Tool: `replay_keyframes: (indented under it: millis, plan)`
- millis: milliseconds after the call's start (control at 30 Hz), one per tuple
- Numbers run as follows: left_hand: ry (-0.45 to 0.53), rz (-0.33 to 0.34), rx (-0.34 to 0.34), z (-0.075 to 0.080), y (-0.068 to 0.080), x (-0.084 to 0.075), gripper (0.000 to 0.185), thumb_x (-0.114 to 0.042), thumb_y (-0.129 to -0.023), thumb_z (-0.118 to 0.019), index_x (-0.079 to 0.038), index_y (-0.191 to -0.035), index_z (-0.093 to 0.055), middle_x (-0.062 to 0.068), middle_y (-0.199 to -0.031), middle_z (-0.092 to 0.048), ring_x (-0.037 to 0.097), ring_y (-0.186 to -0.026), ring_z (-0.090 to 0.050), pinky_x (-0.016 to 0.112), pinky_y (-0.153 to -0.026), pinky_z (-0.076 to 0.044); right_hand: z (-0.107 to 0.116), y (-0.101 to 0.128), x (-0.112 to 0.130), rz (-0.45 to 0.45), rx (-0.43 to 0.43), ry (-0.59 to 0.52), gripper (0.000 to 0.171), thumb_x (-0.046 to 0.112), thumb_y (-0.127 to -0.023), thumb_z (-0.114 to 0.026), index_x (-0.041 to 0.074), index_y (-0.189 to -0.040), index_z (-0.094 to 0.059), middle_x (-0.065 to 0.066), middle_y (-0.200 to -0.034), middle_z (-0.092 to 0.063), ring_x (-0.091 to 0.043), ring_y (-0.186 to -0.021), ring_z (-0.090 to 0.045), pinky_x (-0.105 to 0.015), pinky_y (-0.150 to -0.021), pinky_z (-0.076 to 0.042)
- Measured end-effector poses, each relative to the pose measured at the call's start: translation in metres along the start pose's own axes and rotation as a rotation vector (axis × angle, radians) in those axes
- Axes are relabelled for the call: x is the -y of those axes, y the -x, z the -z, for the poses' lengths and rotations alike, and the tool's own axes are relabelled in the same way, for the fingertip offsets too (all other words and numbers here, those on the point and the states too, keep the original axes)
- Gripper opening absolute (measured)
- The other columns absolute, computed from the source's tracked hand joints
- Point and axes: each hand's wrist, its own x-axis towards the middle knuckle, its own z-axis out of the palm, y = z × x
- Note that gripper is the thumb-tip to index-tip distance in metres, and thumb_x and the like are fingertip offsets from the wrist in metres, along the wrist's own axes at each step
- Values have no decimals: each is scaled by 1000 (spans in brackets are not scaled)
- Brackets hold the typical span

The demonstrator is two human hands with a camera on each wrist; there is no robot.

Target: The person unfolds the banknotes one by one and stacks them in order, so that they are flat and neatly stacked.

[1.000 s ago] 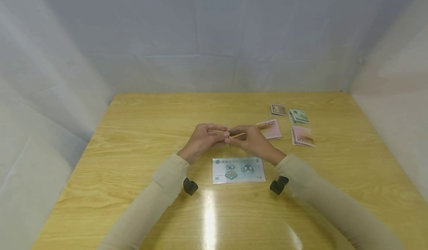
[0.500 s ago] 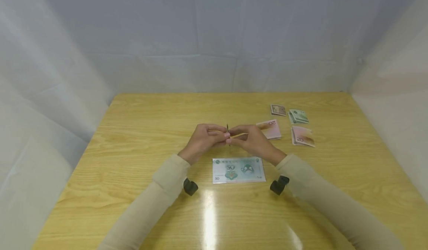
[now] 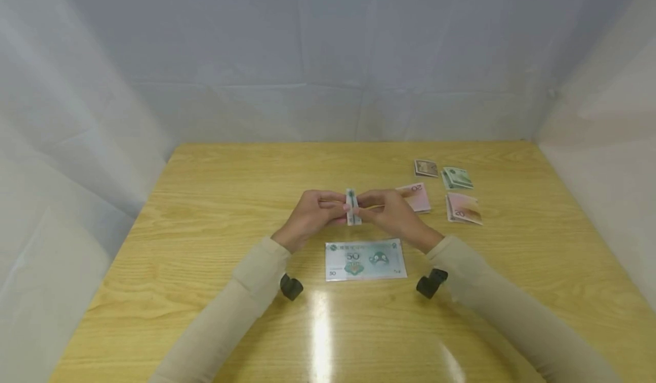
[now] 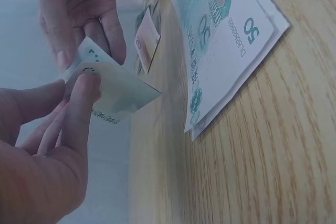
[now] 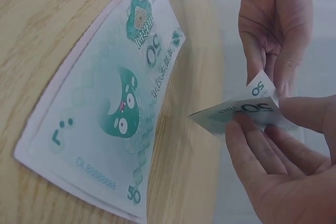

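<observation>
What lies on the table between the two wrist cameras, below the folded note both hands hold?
A flat stack of 50 notes lies on the table, in the head view.

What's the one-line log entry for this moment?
left hand: pinches folded note | right hand: pinches same note | flat 50 notes: on table, untouched

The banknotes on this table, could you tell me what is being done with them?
A person holds a folded green 50 note above the wooden table, pinching it between the left hand and the right hand. A flat stack of 50 notes lies just in front of the hands. Several folded bundles sit to the far right.
</observation>
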Motion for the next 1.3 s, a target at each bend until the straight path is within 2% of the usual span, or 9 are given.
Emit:
replay_keyframes:
  millis: [233, 367, 633, 933, 1133, 1300]
  plan:
    - [-15, 5, -12, -1, 1, -2, 31, -3, -98, -65, 8, -128, -62, 21, -117, -70, 28, -104, -72, 36, -93, -60, 2, 0, -2, -26, -13, -41, 30, 19, -101, -66, 2, -125, -68, -13, -122, -70, -24, -102, -71, -36, -87, -63]
    - [-22, 9, -20, 0, 0, -1, 30, -3, -99, -65, 7, -127, -63, 20, -117, -71, 27, -103, -72, 37, -93, -60, 4, 0, -2, -44, -19, -70, 29, 16, -101, -65, 0, -125, -68, -14, -122, -69, -25, -102, -71, -34, -84, -63]
    - [-34, 15, -31, 1, 3, -3, 30, -2, -99, -64, 7, -128, -62, 21, -117, -69, 27, -102, -72, 41, -97, -58, 10, 4, 0, -95, -47, -96, 29, 17, -99, -67, 2, -124, -68, -14, -118, -70, -25, -95, -73, -46, -85, -63]
    - [-49, 18, -64, 6, 8, -4, 31, -1, -98, -65, 8, -127, -61, 22, -116, -70, 25, -98, -72, 46, -98, -57, 19, 12, -2, -114, -84, -87, 33, 17, -96, -71, 1, -124, -67, -16, -121, -68, -28, -100, -72, -39, -83, -63]
    - [-61, 8, -80, 10, 11, -4, 29, 0, -96, -65, 9, -124, -62, 23, -112, -71, 25, -93, -73, 43, -92, -60, 26, 16, -6, -119, -80, -58, 29, 17, -97, -70, 2, -122, -67, -16, -120, -67, -29, -102, -70, -40, -84, -63]
    - [-78, -4, -94, 13, 13, -4, 26, 0, -96, -65, 9, -119, -64, 23, -109, -71, 24, -89, -74, 48, -94, -59, 30, 18, -8, -141, -79, -78, 25, 15, -97, -70, 2, -118, -68, -16, -117, -67, -28, -98, -71, -42, -84, -64]
